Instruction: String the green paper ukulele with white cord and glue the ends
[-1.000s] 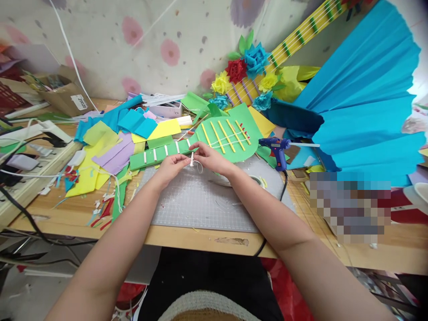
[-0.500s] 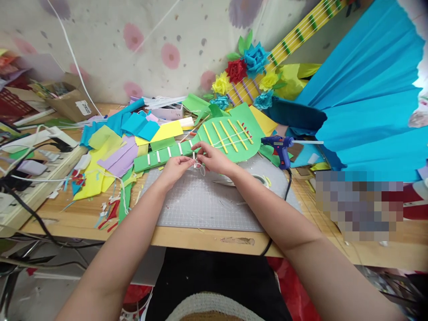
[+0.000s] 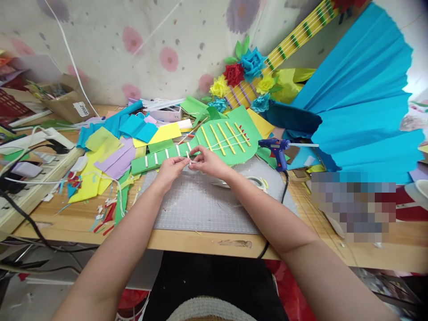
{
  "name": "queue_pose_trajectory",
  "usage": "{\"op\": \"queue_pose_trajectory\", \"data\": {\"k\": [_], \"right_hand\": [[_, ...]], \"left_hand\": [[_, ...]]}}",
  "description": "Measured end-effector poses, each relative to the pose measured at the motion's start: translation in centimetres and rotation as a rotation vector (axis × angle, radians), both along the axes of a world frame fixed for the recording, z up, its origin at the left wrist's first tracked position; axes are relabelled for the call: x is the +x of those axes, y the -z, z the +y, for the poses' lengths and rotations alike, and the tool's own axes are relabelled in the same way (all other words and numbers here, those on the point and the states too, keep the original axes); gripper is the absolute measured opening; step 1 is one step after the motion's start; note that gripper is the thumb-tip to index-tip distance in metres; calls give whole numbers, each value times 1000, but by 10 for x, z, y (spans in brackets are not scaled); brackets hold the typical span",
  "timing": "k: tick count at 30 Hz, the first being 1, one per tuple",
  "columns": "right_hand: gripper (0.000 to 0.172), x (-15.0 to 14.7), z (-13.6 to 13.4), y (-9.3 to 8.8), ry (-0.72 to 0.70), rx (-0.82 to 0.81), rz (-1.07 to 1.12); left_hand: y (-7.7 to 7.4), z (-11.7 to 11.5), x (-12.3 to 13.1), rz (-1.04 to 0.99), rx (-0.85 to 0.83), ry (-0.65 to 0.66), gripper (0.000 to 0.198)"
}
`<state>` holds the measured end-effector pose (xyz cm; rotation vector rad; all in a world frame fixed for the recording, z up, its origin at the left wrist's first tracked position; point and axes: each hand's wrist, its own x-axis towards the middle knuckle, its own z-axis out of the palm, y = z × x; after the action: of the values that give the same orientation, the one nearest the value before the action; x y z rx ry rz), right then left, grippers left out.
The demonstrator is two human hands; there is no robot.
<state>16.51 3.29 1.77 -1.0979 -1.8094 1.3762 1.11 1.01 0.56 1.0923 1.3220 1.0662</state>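
Observation:
A green paper guitar (image 3: 219, 138) lies across the grey cutting mat (image 3: 207, 205), with yellow strips on its body and white strips along its neck. My left hand (image 3: 174, 169) is closed in a pinch at the near edge of the neck. Beside it, my right hand (image 3: 211, 161) has its fingers drawn together on a thin white string (image 3: 194, 162) that runs between both hands. White string also crosses the guitar's body to small red pegs. The fingertips partly cover the string.
A blue hot glue gun (image 3: 277, 149) rests right of the guitar, its black cord crossing the table edge. Coloured paper scraps (image 3: 110, 156) cover the left side. A yellow guitar with paper flowers (image 3: 242, 89) leans behind. A roll of tape (image 3: 256, 183) lies near my right forearm.
My hands have come closer together at the neck, and the loose loop of string between them has been drawn in. The view has shifted slightly.

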Motion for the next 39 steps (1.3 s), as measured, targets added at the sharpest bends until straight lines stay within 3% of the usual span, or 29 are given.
{"op": "queue_pose_trajectory", "data": {"k": [9, 17, 20, 27, 34, 39], "right_hand": [[40, 0, -2, -3, -18, -83, 43], [41, 0, 3, 8, 32, 56, -83], [38, 0, 3, 9, 31, 92, -111], [40, 1, 5, 8, -20, 10, -46], [33, 0, 1, 7, 13, 148, -129], [39, 4, 0, 0, -60, 252, -220]], "left_hand": [[-2, -1, -1, -44, -2, 54, 42], [-1, -2, -7, 205, 19, 36, 29], [1, -2, -4, 148, 14, 19, 28], [-4, -3, -1, -3, -77, 27, 33], [-3, -2, 0, 38, -76, -29, 35], [-6, -3, -4, 116, -101, -24, 28]]}}
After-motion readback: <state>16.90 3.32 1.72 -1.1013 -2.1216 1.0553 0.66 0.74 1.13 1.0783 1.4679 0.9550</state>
